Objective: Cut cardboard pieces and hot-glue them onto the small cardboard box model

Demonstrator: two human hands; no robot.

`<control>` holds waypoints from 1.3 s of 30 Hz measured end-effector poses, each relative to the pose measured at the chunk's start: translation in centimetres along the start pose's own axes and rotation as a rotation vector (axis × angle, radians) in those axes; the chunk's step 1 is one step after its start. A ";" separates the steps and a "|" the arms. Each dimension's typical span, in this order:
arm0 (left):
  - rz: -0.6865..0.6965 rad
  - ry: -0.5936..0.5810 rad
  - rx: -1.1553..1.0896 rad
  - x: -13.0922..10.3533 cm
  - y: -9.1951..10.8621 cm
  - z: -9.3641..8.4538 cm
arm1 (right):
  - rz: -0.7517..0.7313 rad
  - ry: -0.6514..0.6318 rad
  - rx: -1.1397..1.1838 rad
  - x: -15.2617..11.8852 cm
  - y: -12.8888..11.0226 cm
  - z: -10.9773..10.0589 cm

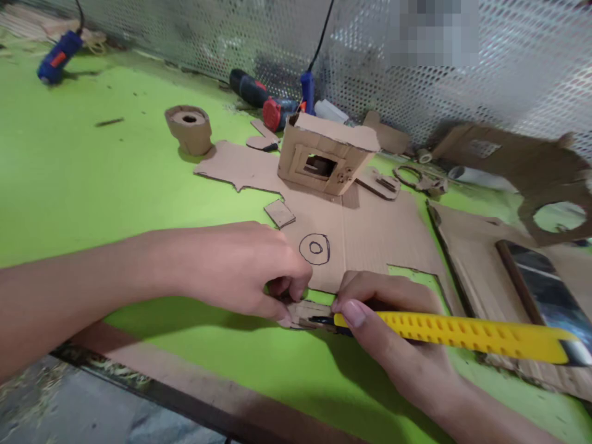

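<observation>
My right hand is wrapped round a yellow utility knife, its dark tip pointing left onto a small cardboard piece. My left hand pinches the left end of that piece against the green table near its front edge. Just beyond lies a large cardboard sheet with two rings drawn on it in black. A small cardboard square rests at the sheet's left edge. On the sheet stands a cardboard box with a framed window opening.
A round cardboard piece stands at back left. Blue glue guns and a power tool are along the mesh wall. On the right, a dark phone lies on cardboard. The table's front edge runs close below my hands.
</observation>
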State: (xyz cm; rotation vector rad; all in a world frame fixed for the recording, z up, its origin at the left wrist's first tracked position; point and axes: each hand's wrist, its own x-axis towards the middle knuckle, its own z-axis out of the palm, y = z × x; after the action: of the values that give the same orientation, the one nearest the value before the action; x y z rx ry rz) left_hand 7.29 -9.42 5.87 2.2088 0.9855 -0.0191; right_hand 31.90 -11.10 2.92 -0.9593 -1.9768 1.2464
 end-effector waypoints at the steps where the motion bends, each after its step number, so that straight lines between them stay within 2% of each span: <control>1: 0.001 0.003 0.002 0.0 0.0 0.0 | -0.004 -0.005 -0.002 0.0 0.0 0.0; 7: -0.001 0.009 0.014 0.1 0.1 0.1 | -0.006 -0.042 -0.018 -0.1 0.2 0.0; 12: 0.004 0.010 0.016 0.0 0.1 0.1 | -0.030 -0.011 -0.082 -0.2 0.1 0.1; 16: 0.010 0.010 0.015 -0.1 0.0 0.1 | -0.069 0.040 -0.148 -0.1 -0.2 0.2; 25: 0.009 0.013 0.017 -0.2 0.0 0.1 | -0.026 0.256 -0.167 -0.2 -0.1 0.4; 32: 0.003 0.012 0.031 -0.3 0.1 0.1 | -0.030 0.179 0.035 -0.6 0.8 0.2; 36: 0.006 0.013 0.031 -0.3 0.1 0.1 | -0.026 0.041 0.017 0.0 0.0 0.2; 39: 0.002 0.010 0.033 -0.2 0.2 0.0 | -0.025 -0.003 0.001 0.2 -0.3 0.2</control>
State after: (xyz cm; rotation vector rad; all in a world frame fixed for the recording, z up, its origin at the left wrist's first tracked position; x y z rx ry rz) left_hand 7.26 -9.64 5.99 2.2421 0.9949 -0.0240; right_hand 31.58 -11.13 3.19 -0.9293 -1.9846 1.2360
